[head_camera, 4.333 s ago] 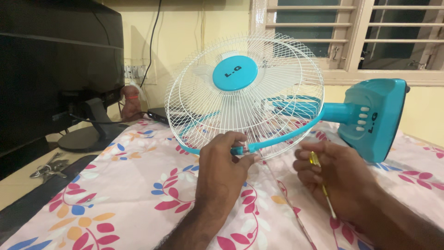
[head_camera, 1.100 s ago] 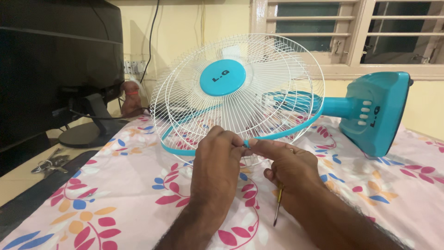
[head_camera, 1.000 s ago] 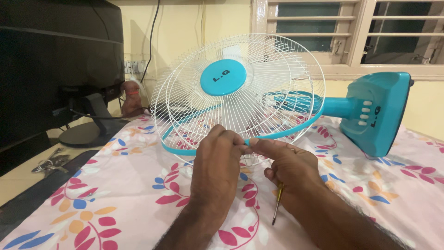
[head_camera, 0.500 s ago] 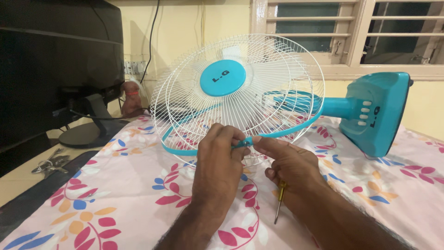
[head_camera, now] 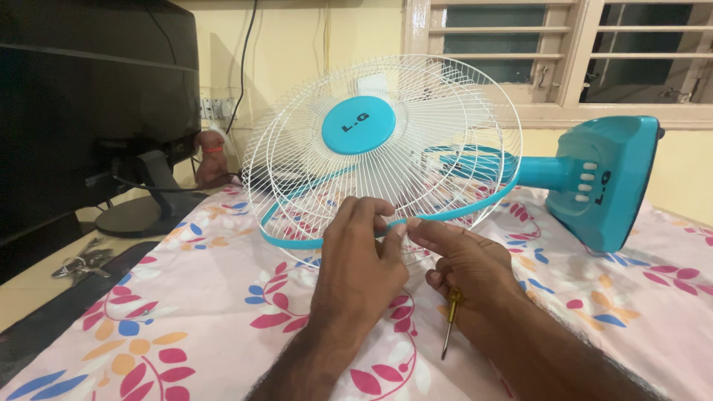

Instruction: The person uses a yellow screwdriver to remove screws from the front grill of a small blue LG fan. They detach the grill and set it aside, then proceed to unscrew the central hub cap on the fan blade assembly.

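Table fan (head_camera: pixel 386 148), laid on its side across the flowered cloth (head_camera: pixel 186 312) of the bed. White wire grille (head_camera: pixel 445 104) faces the camera; a round turquoise hub badge (head_camera: pixel 358 125) with dark lettering sits at its centre. A turquoise rim band (head_camera: pixel 468 210) runs round the lower edge of the grille and stands away from the wires at the lower left. Turquoise base (head_camera: pixel 605 182) lies toward the right edge of the cloth, carrying a column of white buttons and a dark printed mark.

Left hand (head_camera: pixel 358 263): fingers curled over the rim band at the bottom of the grille, pinching it. Right hand (head_camera: pixel 464 263): forefinger and thumb closed on the same band just beside the left fingertips; the other fingers fold a screwdriver (head_camera: pixel 448 327) against the palm, yellow handle mostly hidden, shaft pointing down over the cloth.

Along the left edge: black monitor (head_camera: pixel 89 111), screen dark, top and left side cut off; its stand (head_camera: pixel 145 212) rests beyond the cloth. Bunch of keys (head_camera: pixel 78 261) on the bare surface at the left. Small brown figure (head_camera: pixel 210 157) against the back wall, too blurred to identify. White switch plate (head_camera: pixel 217 113) on the wall, a black cable (head_camera: pixel 245 59) rising from it.

Louvred window (head_camera: pixel 564 52) at the top right, cut off by the frame. The join in the band under the fingers cannot be made out.
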